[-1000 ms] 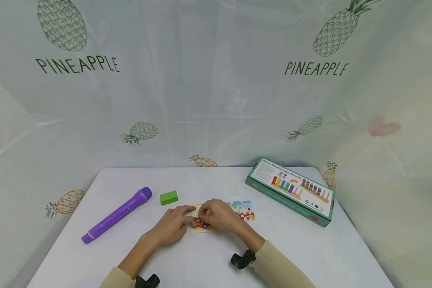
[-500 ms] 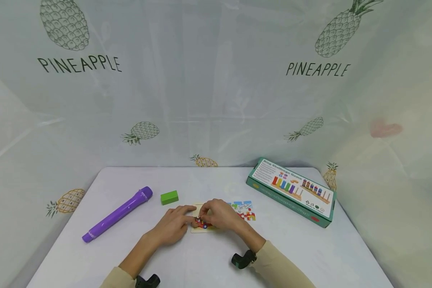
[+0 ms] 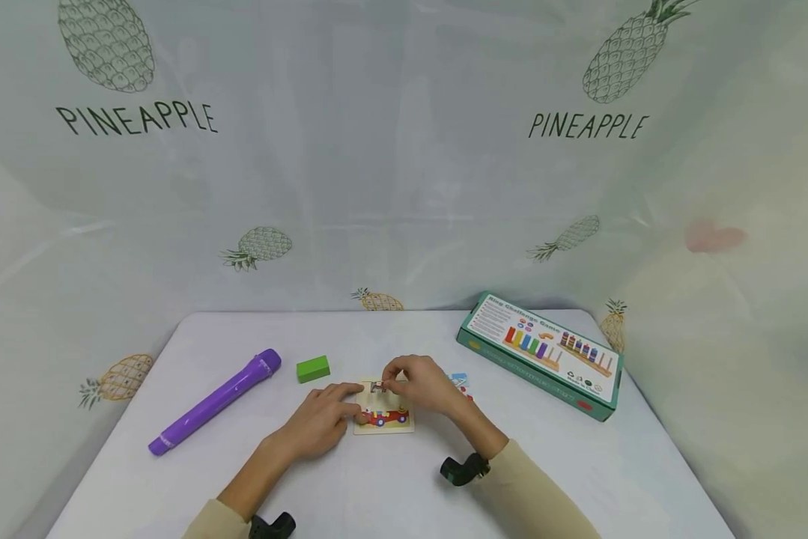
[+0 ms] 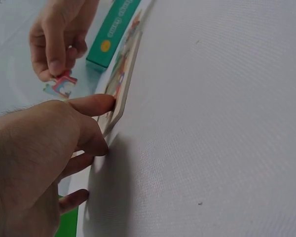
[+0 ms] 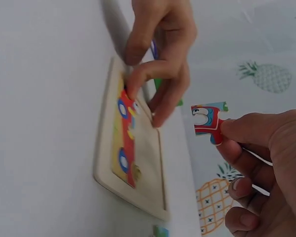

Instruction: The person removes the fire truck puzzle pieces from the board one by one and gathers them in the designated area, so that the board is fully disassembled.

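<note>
A thin wooden jigsaw board (image 5: 130, 198) lies on the table with its lower strip filled by joined pieces picturing a red vehicle (image 5: 129, 144) with blue wheels. The upper part of its recess is bare wood. My left hand (image 3: 317, 423) rests at the board's left side, one fingertip pressing on the vehicle's end and another at the upper corner. Above the board's upper part, my right hand (image 3: 422, 382) pinches a red and light-blue jigsaw piece (image 5: 206, 118) between thumb and fingertips. In the left wrist view the piece (image 4: 63, 85) hangs tilted, apart from the board.
More loose jigsaw pieces (image 3: 460, 379) lie right of the board, partly hidden by my right hand. A green block (image 3: 313, 369) and a purple stick (image 3: 215, 403) are to the left. A green-edged game box (image 3: 541, 355) sits at the back right.
My right hand has lifted off the vehicle strip and moved up and slightly right with a piece, uncovering the strip. The left hand keeps its place on the board.
</note>
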Demonstrator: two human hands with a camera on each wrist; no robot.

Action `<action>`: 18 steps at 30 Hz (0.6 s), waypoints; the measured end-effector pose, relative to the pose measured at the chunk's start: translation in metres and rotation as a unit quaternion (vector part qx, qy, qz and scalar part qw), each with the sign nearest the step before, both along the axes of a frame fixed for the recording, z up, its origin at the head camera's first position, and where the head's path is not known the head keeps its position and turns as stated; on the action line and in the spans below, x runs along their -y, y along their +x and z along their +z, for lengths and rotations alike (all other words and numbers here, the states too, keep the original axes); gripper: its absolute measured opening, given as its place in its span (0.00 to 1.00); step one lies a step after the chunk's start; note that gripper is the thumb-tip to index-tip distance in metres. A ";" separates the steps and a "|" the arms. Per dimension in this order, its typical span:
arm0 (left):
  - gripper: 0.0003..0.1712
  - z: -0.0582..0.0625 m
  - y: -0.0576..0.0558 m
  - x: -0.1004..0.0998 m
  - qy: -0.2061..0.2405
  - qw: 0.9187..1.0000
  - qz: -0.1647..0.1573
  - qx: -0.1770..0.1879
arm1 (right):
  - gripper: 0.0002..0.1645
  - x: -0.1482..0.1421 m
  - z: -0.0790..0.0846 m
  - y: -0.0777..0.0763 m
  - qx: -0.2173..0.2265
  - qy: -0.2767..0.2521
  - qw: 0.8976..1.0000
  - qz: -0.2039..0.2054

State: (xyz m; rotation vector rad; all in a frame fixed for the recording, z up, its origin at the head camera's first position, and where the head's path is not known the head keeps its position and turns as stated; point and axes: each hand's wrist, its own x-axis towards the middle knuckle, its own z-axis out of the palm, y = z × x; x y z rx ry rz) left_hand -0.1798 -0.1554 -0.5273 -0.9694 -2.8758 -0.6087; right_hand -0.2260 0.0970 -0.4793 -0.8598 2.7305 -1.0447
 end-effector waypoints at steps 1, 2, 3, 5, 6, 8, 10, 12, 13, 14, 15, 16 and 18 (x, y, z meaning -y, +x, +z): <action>0.22 0.001 0.000 0.001 0.003 1.000 0.001 0.000 | 0.04 -0.001 0.003 -0.001 -0.004 0.001 1.000 -0.003; 0.23 0.001 0.001 0.001 0.006 1.000 -0.001 -0.003 | 0.04 -0.003 0.005 -0.002 -0.004 0.000 1.000 -0.004; 0.23 0.002 0.001 0.001 0.007 1.000 -0.002 -0.001 | 0.03 -0.004 0.006 -0.002 -0.004 -0.002 1.000 -0.005; 0.23 0.003 0.002 0.001 0.007 1.000 -0.003 0.004 | 0.03 -0.008 0.006 -0.003 0.000 -0.003 1.000 -0.011; 0.23 0.003 0.002 0.001 0.007 1.000 -0.003 0.008 | 0.03 -0.011 0.007 -0.003 0.001 -0.005 1.000 -0.013; 0.23 0.004 0.003 0.000 0.005 1.000 -0.002 0.011 | 0.03 -0.015 0.006 -0.004 0.005 -0.007 1.000 -0.019; 0.22 0.004 0.004 0.000 0.004 1.000 0.001 0.011 | 0.03 -0.020 0.007 -0.004 0.011 -0.010 1.000 -0.022; 0.22 0.005 0.005 0.001 0.009 1.000 0.002 0.008 | 0.02 -0.026 0.008 -0.005 0.016 -0.011 0.999 -0.027; 0.22 0.005 0.005 0.001 0.011 1.000 0.002 0.007 | 0.02 -0.029 0.007 -0.005 0.019 -0.010 0.999 -0.031; 0.22 0.005 0.005 0.001 0.015 1.000 0.002 0.007 | 0.02 -0.032 0.007 -0.005 0.023 -0.009 0.999 -0.034; 0.22 0.005 0.005 0.001 0.017 1.000 0.002 0.007 | 0.02 -0.036 0.007 -0.005 0.027 -0.009 0.999 -0.035; 0.22 0.005 0.005 0.001 0.019 1.000 0.001 0.007 | 0.03 -0.039 0.006 -0.006 0.029 -0.008 0.999 -0.038; 0.22 0.005 0.005 0.001 0.021 1.000 0.000 0.009 | 0.03 -0.046 0.005 -0.006 0.035 -0.002 0.999 -0.040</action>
